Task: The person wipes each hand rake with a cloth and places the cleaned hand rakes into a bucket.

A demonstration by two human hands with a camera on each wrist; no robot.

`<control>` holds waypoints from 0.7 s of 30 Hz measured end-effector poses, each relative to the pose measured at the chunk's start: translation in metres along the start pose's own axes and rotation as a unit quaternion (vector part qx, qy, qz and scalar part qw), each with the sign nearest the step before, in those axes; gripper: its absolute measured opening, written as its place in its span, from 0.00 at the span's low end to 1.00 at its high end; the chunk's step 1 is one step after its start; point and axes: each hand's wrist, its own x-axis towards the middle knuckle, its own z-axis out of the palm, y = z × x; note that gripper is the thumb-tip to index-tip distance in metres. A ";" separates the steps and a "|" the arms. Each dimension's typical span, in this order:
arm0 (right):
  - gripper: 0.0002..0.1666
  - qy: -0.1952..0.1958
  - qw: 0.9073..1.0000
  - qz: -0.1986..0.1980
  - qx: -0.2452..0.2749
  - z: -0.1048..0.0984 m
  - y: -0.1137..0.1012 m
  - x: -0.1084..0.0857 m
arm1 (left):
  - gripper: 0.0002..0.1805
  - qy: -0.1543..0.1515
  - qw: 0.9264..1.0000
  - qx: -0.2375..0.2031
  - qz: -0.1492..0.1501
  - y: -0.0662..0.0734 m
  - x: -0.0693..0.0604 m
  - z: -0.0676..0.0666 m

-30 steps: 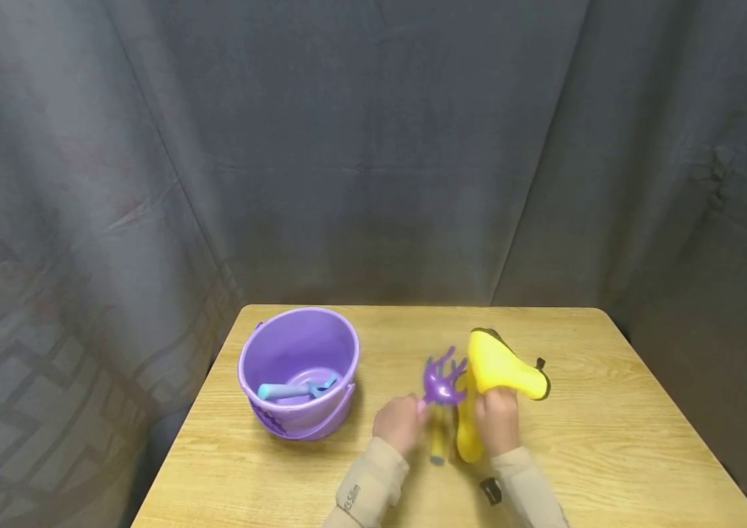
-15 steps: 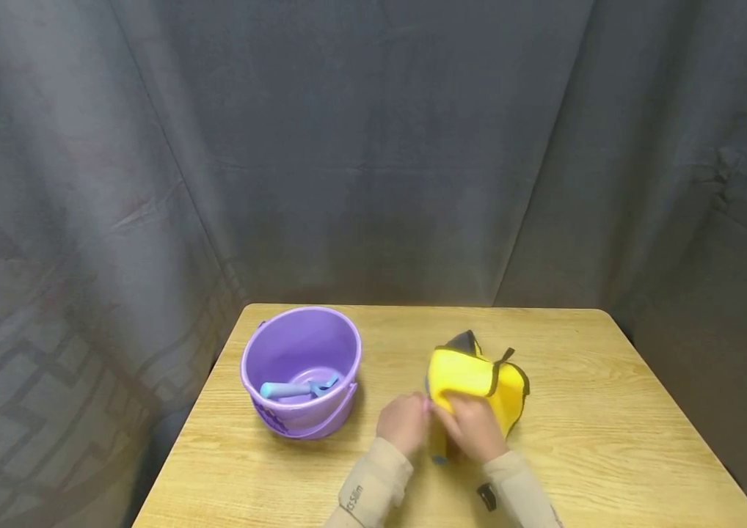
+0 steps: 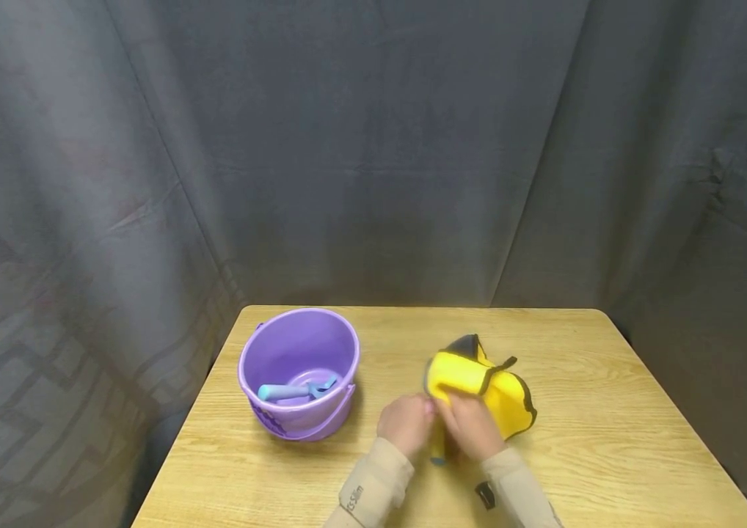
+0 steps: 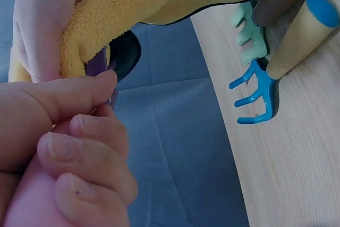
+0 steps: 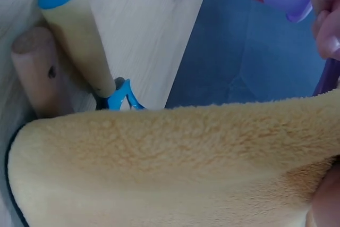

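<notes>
Two bare hands, working just beside each other over the table (image 3: 611,440). Left hand (image 3: 405,424): fingers curled round the pink handle (image 4: 26,200) of a purple tool (image 4: 96,63); only a bit of its purple part shows, the rest hidden by cloth. Right hand (image 3: 472,425): grips a fuzzy yellow cloth (image 3: 508,400), dark edging, bunched against the purple tool; exact finger placement partly hidden by folds. Can't tell whether the hands touch.

Cloth spreads out to the right of the hands, edge raised, a dark patch at its far corner. Beneath and beside it on the table: blue rake (image 4: 264,97), pale handle with a blue end, lying next to a green rake (image 4: 252,38) with a brown wooden handle. In the head view, the pale handle's blue end pokes out between the wrists.

Further left, apart from the hands: purple bucket (image 3: 321,424), upright, its own handle down at the near side. Light blue tool (image 3: 284,391) inside it. Beige sleeves (image 3: 373,480) on both arms. Grey curtain (image 3: 373,147) behind.
</notes>
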 end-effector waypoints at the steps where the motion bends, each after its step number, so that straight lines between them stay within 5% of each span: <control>1: 0.14 -0.008 1.000 0.014 0.005 -0.001 -0.001 0.001 | 0.15 -0.001 1.000 -0.002 0.003 0.000 0.000 0.000; 8: 0.11 -0.050 0.996 0.068 0.023 -0.005 -0.003 0.005 | 0.19 0.012 1.000 0.012 0.019 0.000 -0.001 0.000; 10: 0.10 -0.057 0.997 0.058 0.008 -0.005 -0.002 0.006 | 0.18 0.015 0.999 0.023 0.024 0.000 -0.001 0.000; 12: 0.09 -0.073 0.995 0.011 -0.071 -0.006 -0.001 0.006 | 0.17 0.018 0.999 0.032 0.028 -0.001 -0.002 0.001; 17: 0.07 -0.048 0.988 -0.023 -0.142 -0.006 0.003 0.008 | 0.17 0.025 0.998 0.044 0.040 -0.002 -0.002 0.002; 21: 0.08 -0.022 0.996 0.049 -0.077 -0.007 0.006 0.011 | 0.18 0.022 0.997 0.050 0.051 -0.001 -0.002 0.002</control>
